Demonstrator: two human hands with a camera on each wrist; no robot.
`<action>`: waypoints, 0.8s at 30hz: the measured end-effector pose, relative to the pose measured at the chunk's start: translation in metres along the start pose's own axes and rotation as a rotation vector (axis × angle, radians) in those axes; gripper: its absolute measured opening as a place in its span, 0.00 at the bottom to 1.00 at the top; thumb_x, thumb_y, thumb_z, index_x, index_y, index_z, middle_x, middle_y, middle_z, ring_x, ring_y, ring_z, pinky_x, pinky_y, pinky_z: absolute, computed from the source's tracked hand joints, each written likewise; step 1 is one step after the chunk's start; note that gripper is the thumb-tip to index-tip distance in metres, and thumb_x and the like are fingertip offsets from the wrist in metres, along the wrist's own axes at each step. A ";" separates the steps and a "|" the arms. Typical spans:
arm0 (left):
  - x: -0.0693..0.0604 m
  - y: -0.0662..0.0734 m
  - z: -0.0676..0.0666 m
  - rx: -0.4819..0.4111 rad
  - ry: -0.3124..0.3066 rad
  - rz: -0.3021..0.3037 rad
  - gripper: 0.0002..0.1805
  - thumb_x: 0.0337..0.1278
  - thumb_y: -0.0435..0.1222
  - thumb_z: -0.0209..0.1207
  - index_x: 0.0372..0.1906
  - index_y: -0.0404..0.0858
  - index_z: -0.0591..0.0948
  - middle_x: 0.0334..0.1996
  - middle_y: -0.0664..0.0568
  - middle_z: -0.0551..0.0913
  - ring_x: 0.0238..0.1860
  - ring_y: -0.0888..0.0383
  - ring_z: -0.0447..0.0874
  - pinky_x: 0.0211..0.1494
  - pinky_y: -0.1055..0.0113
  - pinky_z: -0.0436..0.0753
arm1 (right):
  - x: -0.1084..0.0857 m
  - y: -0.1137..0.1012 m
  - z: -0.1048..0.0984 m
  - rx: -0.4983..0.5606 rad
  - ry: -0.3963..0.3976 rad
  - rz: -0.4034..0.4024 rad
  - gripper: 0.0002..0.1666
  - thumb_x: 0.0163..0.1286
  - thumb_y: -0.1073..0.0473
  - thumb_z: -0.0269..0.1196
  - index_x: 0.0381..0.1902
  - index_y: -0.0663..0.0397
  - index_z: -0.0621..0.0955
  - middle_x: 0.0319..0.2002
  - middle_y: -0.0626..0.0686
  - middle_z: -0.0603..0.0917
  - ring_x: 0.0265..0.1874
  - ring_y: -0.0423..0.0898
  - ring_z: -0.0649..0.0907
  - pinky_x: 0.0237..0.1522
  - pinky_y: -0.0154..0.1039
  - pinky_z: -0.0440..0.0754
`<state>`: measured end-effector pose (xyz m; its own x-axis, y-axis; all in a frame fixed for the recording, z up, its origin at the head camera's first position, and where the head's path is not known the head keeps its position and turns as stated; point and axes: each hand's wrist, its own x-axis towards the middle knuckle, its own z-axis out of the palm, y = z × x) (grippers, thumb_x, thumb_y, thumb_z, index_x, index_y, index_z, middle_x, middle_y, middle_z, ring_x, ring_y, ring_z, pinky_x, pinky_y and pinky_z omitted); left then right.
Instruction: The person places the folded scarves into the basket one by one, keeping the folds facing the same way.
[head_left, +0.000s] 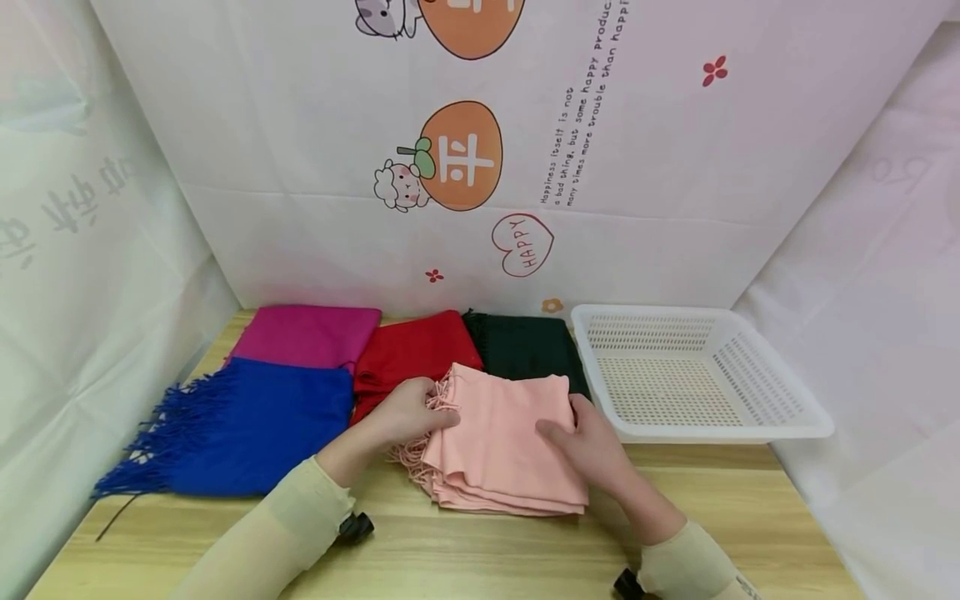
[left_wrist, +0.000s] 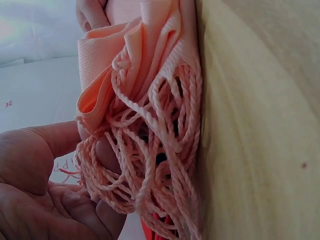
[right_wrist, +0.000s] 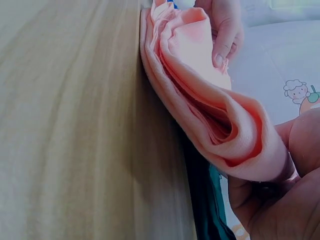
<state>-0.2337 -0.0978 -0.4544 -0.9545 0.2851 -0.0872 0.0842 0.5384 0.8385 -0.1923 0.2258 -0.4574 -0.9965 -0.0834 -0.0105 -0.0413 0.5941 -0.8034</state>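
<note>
The desk (head_left: 480,558) carries a white basket (head_left: 712,433) at right and a blue fringed cloth (head_left: 270,433) at left. Between them is the folded pink cloth (head_left: 506,442). My left hand (head_left: 408,410) pinches its fringed side; my right hand (head_left: 597,447) pinches the opposite side.

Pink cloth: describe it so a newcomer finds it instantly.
On the wooden table, find the white basket. The pink cloth, folded and fringed, is left of it and nearer the person. Unlike the red cloth and dark green cloth behind it, it's pale and held between the left hand and right hand.
</note>
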 end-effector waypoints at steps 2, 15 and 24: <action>-0.001 0.001 -0.002 -0.001 0.004 0.006 0.26 0.63 0.43 0.77 0.55 0.28 0.82 0.44 0.46 0.85 0.43 0.53 0.84 0.49 0.54 0.86 | 0.001 -0.001 -0.001 0.002 -0.005 -0.003 0.32 0.81 0.49 0.71 0.70 0.62 0.74 0.53 0.58 0.84 0.42 0.50 0.83 0.46 0.44 0.85; -0.003 0.008 -0.011 0.019 0.027 0.023 0.28 0.64 0.45 0.77 0.57 0.29 0.83 0.47 0.46 0.86 0.46 0.51 0.83 0.54 0.51 0.86 | -0.001 -0.017 -0.009 -0.033 0.008 -0.010 0.34 0.80 0.46 0.71 0.71 0.62 0.75 0.55 0.59 0.85 0.44 0.51 0.84 0.47 0.44 0.84; 0.000 0.016 -0.015 -0.004 0.027 0.039 0.23 0.67 0.46 0.75 0.52 0.33 0.83 0.42 0.47 0.84 0.41 0.53 0.83 0.46 0.57 0.84 | 0.000 -0.030 -0.020 -0.037 0.018 -0.004 0.36 0.79 0.45 0.72 0.71 0.62 0.75 0.56 0.60 0.85 0.45 0.52 0.84 0.47 0.44 0.85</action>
<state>-0.2367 -0.1006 -0.4331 -0.9579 0.2841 -0.0404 0.1198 0.5239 0.8433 -0.1930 0.2241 -0.4213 -0.9974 -0.0714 0.0034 -0.0473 0.6234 -0.7805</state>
